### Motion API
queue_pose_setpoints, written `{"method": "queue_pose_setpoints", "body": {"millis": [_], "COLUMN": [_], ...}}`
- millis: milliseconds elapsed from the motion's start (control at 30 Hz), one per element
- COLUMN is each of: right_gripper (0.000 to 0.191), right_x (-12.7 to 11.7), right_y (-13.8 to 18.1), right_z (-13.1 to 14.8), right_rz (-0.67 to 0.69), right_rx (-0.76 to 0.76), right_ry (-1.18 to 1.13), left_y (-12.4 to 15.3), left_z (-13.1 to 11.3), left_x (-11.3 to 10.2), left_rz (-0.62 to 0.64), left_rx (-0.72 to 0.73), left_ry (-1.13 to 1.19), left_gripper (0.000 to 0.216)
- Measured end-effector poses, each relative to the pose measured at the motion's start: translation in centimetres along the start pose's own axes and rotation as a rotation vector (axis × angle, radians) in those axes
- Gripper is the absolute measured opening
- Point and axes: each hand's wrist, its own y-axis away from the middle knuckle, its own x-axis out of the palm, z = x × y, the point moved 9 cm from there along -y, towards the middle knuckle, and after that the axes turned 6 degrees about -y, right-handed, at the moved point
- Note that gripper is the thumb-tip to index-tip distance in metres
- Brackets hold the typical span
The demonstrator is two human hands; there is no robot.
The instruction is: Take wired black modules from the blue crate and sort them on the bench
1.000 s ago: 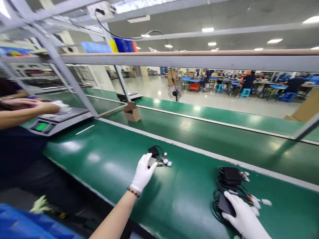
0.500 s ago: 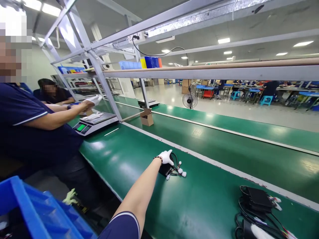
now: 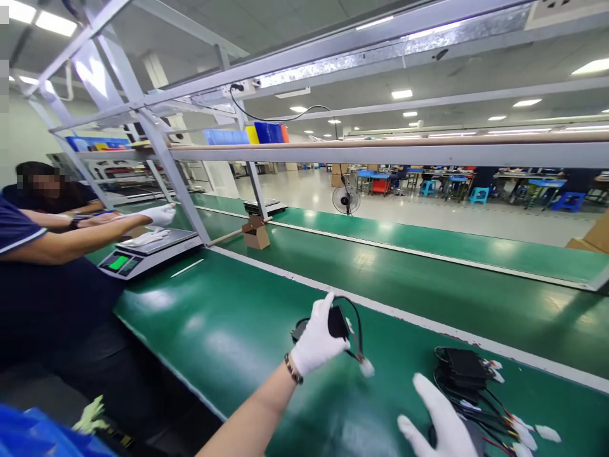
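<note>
Head view: the left hand (image 3: 316, 339) now grips a black box (image 3: 339, 322), its cable (image 3: 359, 324) looping out, whereas half a second ago it bent over the green bench (image 3: 238, 317). The right hand (image 3: 447, 422) spreads thumb and forefinger wide beside stacked boxes (image 3: 466, 365); contact cannot be told. Green surface separates both hands, bounded by a pale strip (image 3: 257, 264) beyond.

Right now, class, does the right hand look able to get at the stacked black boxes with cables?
Probably yes: the right hand is beside the stacked black boxes, thumb and forefinger spread, and nothing visible blocks the way.
</note>
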Motion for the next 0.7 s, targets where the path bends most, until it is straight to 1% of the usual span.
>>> {"method": "queue_pose_setpoints", "body": {"millis": [33,67,100,167,200,267,300,367,400,467,533,567,633,700], "right_gripper": [0.064,0.073,0.079,0.074,0.070,0.063,0.061,0.054,0.050,0.044,0.044,0.045,0.045,0.042], "right_x": [0.8,1.5,2.5,4.1,4.6,4.4,3.8,2.1,1.4,0.3,-0.5,-0.8,-1.6,-2.2], "right_y": [-0.7,-1.4,-2.0,-2.6,-2.5,-2.0,-1.7,-1.2,-1.1,-0.8,-0.5,-0.5,-0.7,-1.1], "right_z": [1.2,2.3,3.4,5.2,5.8,6.4,6.3,5.8,5.5,4.4,3.2,2.7,2.0,1.6], "right_rz": [0.011,0.011,0.047,0.163,0.226,0.324,0.352,0.374,0.378,0.367,0.327,0.299,0.241,0.207], "right_rx": [0.035,0.081,0.127,0.232,0.297,0.403,0.429,0.424,0.409,0.405,0.435,0.452,0.477,0.476], "right_ry": [-0.067,-0.143,-0.244,-0.538,-0.659,-0.801,-0.820,-0.815,-0.805,-0.781,-0.764,-0.750,-0.689,-0.614], "left_y": [1.9,3.6,5.1,7.2,7.8,8.6,8.9,9.6,10.0,10.9,11.6,11.9,12.7,13.4], "left_z": [-1.7,-2.9,-3.6,-3.7,-3.4,-2.8,-2.7,-2.9,-3.2,-4.1,-4.9,-5.1,-5.5,-6.0], "left_x": [0.5,0.9,1.2,1.9,2.4,3.4,4.0,5.4,5.9,6.5,6.7,6.8,7.2,7.8], "left_rz": [-0.012,-0.026,-0.041,-0.052,-0.040,0.023,0.082,0.238,0.315,0.439,0.477,0.479,0.492,0.531], "left_rx": [0.044,0.049,0.024,-0.088,-0.148,-0.251,-0.303,-0.406,-0.446,-0.482,-0.493,-0.508,-0.555,-0.599], "left_ry": [0.083,0.147,0.204,0.311,0.406,0.698,0.862,1.119,1.190,1.247,1.266,1.271,1.291,1.329], "left_gripper": [0.110,0.110,0.110,0.111,0.111,0.108,0.104,0.090,0.080,0.056,0.038,0.033,0.029,0.031]}}
